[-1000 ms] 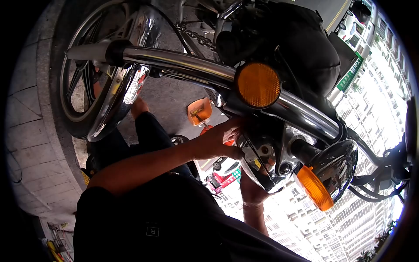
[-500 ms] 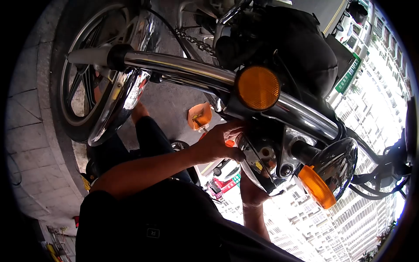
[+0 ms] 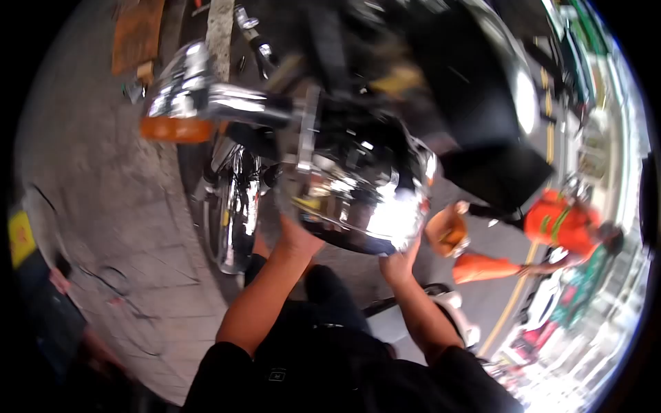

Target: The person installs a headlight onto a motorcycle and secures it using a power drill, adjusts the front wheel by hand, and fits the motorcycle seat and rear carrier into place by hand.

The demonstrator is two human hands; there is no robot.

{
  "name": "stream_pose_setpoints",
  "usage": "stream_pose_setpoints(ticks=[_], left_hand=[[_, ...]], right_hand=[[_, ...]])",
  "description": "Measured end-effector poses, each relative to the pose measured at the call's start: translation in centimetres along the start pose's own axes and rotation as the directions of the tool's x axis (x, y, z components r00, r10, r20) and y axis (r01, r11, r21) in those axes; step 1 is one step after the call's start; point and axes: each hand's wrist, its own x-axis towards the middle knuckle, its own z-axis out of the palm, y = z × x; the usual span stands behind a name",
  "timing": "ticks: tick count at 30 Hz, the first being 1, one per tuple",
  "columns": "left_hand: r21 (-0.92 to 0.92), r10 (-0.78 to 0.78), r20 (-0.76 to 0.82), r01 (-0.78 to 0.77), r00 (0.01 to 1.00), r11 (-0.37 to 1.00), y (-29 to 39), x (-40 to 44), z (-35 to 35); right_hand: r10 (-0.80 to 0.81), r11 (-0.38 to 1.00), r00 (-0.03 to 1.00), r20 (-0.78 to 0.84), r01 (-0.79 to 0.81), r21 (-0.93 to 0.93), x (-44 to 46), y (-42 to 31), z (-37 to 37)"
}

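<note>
A: Quick, what's changed vs. 0.5 s ago?
B: View's swung. Headlight (image 3: 365, 199) was edge-on, orange lamp to its R. Now its rounded chrome fills mid-view, & an orange turn signal (image 3: 175, 130) sits L of it. Same lamp or the other side's? Can't tell.
A: Hands?
B: L hand (image 3: 301, 237) up against headlight's lower L edge; R hand (image 3: 401, 265) at its lower R edge. Stance approx. a headlight's breadth apart. Fingers of both hidden behind chrome, + blur, so can't tell how far closed. Before, L thumb showed on the rim; now it doesn't.
A: Meaning for the work?
B: My read: prob. person moved round or turned, headlight steadied from both sides. Work still centres on it. Whether it's fixed or loose, can't tell; bracket (image 3: 308, 131) just L of it is smeared.
A: Surroundings, rel. to headlight?
B: Chrome fender (image 3: 237, 213) L & a bit lower. Orange scoop (image 3: 447, 230) near, on R; was L of it earlier. Person in orange vest (image 3: 558, 220) farther R, well apart; wasn't in view then.
A: Other hands on headlight?
B: None seen, only the wearer's two.
</note>
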Motion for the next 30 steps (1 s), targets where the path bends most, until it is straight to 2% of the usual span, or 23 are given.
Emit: stream_pose_setpoints(ticks=[1, 3, 5, 6, 7, 9, 12, 14, 16, 17, 19, 20, 21, 22, 23, 24, 27, 30], left_hand=[[-0.136, -0.005, 0.193, 0.032, 0.981, 0.99, 0.1, 0.3, -2.1], [-0.022, 0.052, 0.108, -0.05, 0.993, 0.999, 1.1, 0.0, 0.4], [0.086, 0.076, 0.025, -0.078, 0.997, 0.993, 0.7, 0.4, 4.2], [0.072, 0.043, 0.06, -0.047, 0.997, 0.996, 0.5, 0.2, 4.3], [0.107, 0.085, 0.061, -0.092, 0.995, 0.99, 0.9, -0.1, 3.9], [0.217, 0.105, 0.024, -0.108, 0.994, 0.97, 1.0, 0.0, 4.1], [0.363, 0.061, 0.052, -0.075, 0.997, 0.929, 0.7, 0.5, 4.7], [0.507, 0.131, 0.005, -0.115, 0.991, 0.854, 1.8, -0.5, 4.6], [0.532, 0.025, 0.099, -0.074, 0.995, 0.844, 1.8, -0.3, 4.4], [0.539, 0.009, 0.092, -0.057, 0.996, 0.841, 1.9, -0.3, 4.3], [0.584, 0.116, 0.036, -0.115, 0.993, 0.804, 1.8, -0.5, 4.5], [0.495, 0.039, 0.05, -0.059, 0.998, 0.867, 1.5, -0.4, 4.5], [0.495, 0.036, 0.051, -0.057, 0.998, 0.867, 2.0, -0.5, 4.3], [0.276, 0.062, -0.018, -0.055, 0.998, 0.96, 2.8, -0.8, 3.7], [0.044, 0.076, -0.095, -0.072, 0.993, 0.996, 3.3, -1.3, 3.5], [0.113, 0.162, -0.179, -0.143, 0.971, 0.983, 3.2, -1.5, 3.6], [0.125, 0.171, -0.17, -0.151, 0.97, 0.981, 3.5, -1.4, 4.1], [0.168, 0.164, -0.153, -0.137, 0.975, 0.976, 3.0, -1.4, 5.4]], right_hand=[[-0.019, 0.993, 1.0, -0.016, 0.02, 0.12, 0.1, 0.3, 1.1], [0.014, 0.975, 0.997, 0.072, -0.03, 0.221, 1.6, -1.2, 2.9], [-0.004, 0.851, 0.999, 0.049, -0.023, 0.524, 1.9, 1.0, 5.3], [-0.097, 0.834, 0.995, -0.026, 0.095, 0.544, 2.1, 2.4, 6.7], [-0.091, 0.797, 0.995, -0.045, 0.1, 0.596, 2.0, 2.3, 7.5], [-0.174, 0.769, 0.968, -0.182, 0.249, 0.588, 2.6, 2.9, 8.9], [-0.218, 0.716, 0.943, -0.25, 0.329, 0.616, 3.3, 3.6, 9.5], [-0.218, 0.708, 0.928, -0.303, 0.364, 0.605, 3.5, 3.8, 10.0], [-0.267, 0.708, 0.888, -0.374, 0.444, 0.549, 4.0, 3.9, 10.3], [-0.225, 0.691, 0.895, -0.385, 0.425, 0.585, 3.9, 3.8, 10.6], [-0.151, 0.702, 0.916, -0.372, 0.364, 0.612, 3.9, 3.5, 10.7], [-0.147, 0.704, 0.917, -0.371, 0.361, 0.612, 3.9, 3.4, 10.8], [-0.121, 0.673, 0.912, -0.391, 0.365, 0.643, 4.0, 3.2, 11.0], [-0.092, 0.643, 0.907, -0.41, 0.369, 0.671, 4.2, 3.2, 11.0], [-0.087, 0.645, 0.909, -0.407, 0.363, 0.673, 4.2, 3.0, 10.9], [-0.075, 0.646, 0.91, -0.408, 0.356, 0.675, 4.3, 2.8, 10.8], [-0.08, 0.665, 0.913, -0.401, 0.348, 0.661, 4.3, 3.1, 11.2], [-0.079, 0.6, 0.913, -0.399, 0.364, 0.713, 4.5, 3.3, 11.4]])
